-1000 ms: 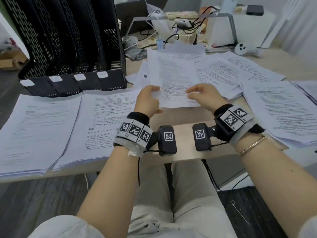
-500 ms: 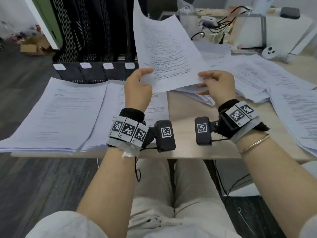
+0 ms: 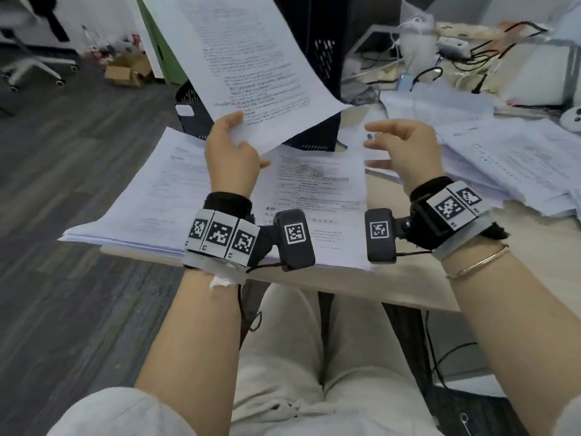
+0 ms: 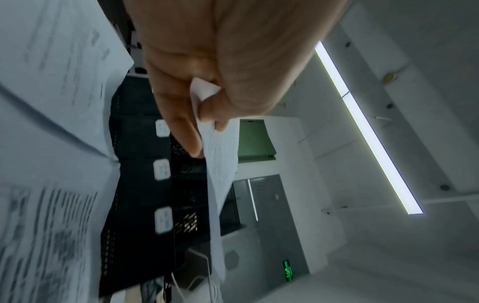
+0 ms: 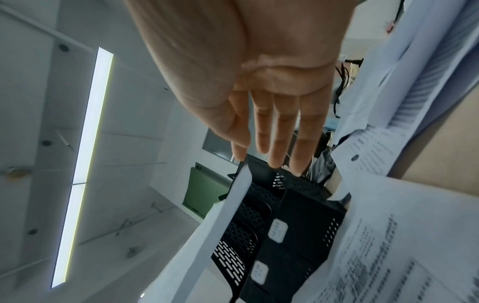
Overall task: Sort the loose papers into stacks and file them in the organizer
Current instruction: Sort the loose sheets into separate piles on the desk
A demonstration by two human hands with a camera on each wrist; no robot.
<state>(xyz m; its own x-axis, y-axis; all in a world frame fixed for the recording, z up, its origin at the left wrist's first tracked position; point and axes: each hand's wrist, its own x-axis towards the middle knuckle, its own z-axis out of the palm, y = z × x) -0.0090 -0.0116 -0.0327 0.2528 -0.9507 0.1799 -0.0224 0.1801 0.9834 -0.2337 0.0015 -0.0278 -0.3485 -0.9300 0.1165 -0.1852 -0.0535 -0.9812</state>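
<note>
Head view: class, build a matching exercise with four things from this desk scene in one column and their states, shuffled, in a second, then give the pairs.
1. left hand
2. right hand
3. printed white paper sheet
4. black mesh file organizer

A. stands at the back of the desk
B. lifted and curved in the air
C. open, holding nothing
D. pinches a paper corner

Pairs: 1-D, 2-C, 3-B, 4-A

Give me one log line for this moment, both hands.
left hand: pinches printed sheet | right hand: open, holds nothing
</note>
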